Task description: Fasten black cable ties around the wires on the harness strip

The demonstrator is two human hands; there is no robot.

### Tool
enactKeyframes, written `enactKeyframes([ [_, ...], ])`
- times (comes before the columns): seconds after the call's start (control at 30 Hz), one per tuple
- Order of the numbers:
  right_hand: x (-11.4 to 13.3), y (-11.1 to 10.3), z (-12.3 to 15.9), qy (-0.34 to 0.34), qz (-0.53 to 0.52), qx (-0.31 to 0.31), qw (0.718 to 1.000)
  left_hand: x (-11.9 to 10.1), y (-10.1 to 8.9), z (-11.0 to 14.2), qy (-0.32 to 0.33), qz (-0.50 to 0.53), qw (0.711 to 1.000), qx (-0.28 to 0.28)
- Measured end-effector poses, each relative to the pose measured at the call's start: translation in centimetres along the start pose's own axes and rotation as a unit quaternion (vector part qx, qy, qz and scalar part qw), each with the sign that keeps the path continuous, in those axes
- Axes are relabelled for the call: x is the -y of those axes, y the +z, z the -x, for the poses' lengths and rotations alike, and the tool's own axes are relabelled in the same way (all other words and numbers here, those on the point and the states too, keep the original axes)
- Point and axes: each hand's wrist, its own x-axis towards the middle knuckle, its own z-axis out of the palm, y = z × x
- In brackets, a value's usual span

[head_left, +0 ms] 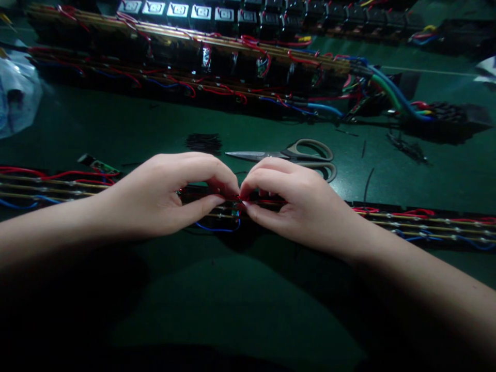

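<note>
A long wired strip point(449, 227) with brass-coloured rods, red and blue wires lies across the green table. Over its middle, my left hand point(166, 194) is closed, thumb and index finger pinching at a red wire point(236, 198). My right hand point(298, 199) meets it from the other side, also closed in a pinch on the red wire. Something small and dark lies between the fingertips, too hidden to make out. Below them a blue wire point(219, 229) loops out. Scissors point(289, 152) rest just behind my right hand, beside a bundle of thin black strips point(203, 141).
Farther back lie larger wired assemblies point(186, 80) with a row of black square modules point(225, 14) and thick cable ends point(395, 95). More loose black strips point(408, 149) are at the right. A clear plastic bag point(17, 93) sits at the left edge.
</note>
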Motion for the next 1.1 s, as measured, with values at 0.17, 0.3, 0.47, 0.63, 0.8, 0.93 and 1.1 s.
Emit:
enactKeyframes([
  [0.17, -0.10, 0.08, 0.04, 0.017, 0.009, 0.001, 1.000, 0.08, -0.01, 0.05, 0.018, -0.026, 0.999, 0.010],
  [0.3, -0.10, 0.07, 0.07, 0.026, 0.012, 0.002, 1.000, 0.12, 0.04, 0.15, 0.049, -0.038, 0.998, 0.018],
  [0.47, -0.02, 0.10, -0.01, 0.025, 0.014, -0.007, 1.000, 0.15, 0.17, 0.16, 0.052, -0.059, 0.997, 0.007],
  [0.63, -0.05, 0.08, 0.00, -0.009, 0.019, -0.026, 0.999, 0.20, 0.28, 0.13, 0.051, -0.081, 0.995, 0.003],
  [0.8, 0.06, 0.00, 0.06, -0.027, 0.022, -0.035, 0.999, 0.18, 0.34, 0.11, 0.050, -0.081, 0.995, 0.003],
  [0.93, 0.07, -0.01, 0.13, -0.032, 0.024, -0.034, 0.999, 0.08, 0.30, 0.08, 0.046, -0.078, 0.996, 0.007],
  [1.1, 0.12, -0.05, 0.04, -0.032, 0.024, -0.033, 0.999, -0.02, 0.24, 0.04, 0.039, -0.072, 0.997, 0.014],
])
